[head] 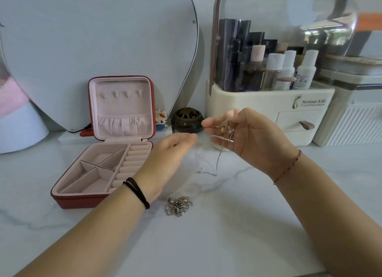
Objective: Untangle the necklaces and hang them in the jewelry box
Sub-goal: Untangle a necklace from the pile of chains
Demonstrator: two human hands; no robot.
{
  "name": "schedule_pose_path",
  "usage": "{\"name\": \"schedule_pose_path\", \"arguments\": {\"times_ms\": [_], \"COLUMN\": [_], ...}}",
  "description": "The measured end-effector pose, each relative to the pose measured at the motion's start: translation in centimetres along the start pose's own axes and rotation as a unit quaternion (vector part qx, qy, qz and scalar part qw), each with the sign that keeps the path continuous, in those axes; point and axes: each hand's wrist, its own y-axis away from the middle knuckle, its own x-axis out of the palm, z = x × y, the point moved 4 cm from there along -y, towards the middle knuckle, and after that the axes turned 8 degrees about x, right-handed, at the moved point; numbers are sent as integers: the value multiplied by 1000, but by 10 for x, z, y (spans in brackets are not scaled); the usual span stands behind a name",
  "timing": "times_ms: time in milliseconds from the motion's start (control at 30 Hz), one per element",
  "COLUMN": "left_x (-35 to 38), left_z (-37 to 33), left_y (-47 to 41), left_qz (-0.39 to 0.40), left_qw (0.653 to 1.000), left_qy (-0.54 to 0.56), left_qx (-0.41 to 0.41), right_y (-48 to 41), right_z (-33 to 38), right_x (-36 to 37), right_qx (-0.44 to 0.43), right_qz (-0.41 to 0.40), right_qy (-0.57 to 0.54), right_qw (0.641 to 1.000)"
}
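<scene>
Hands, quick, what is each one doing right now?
Left hand: blurred, fingers stretched toward the dangling chain; cannot tell if it grips.
Right hand: holding the tangled necklaces.

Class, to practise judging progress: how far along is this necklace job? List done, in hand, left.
Done: the jewelry box is open, but its lid hooks are bare. In hand: the right hand holds a tangled bunch; the left hand reaches a hanging strand, grip unclear. Left: the tangled heap on the table, all hanging.
</scene>
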Motion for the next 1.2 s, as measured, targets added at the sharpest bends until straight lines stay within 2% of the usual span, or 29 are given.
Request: {"name": "schedule_pose_path", "arguments": {"times_ms": [300,433,633,733,933,1200], "left_x": [12,15,20,19,12,3], "left_z": [-8,-11,-8,-8,-6,1], "left_y": [6,7,15,13,5,-1], "left_qz": [74,101,212,195,112,42], "left_qw": [989,972,951,951,959,969], "left_qy": [129,206,192,208,240,233], "left_qx": [-9,-48,-115,-119,-100,-69], "right_y": [-1,2,3,4,2,0], "right_z": [-8,-9,-8,-7,-11,-11], "right_x": [14,17,17,17,16,11], "right_qx": [2,-9,-35,-40,-35,-32], "right_qz": [32,22,6,8,17,-54], "right_qy": [103,152,202,217,239,332], "right_qw": [994,988,979,975,970,941]}}
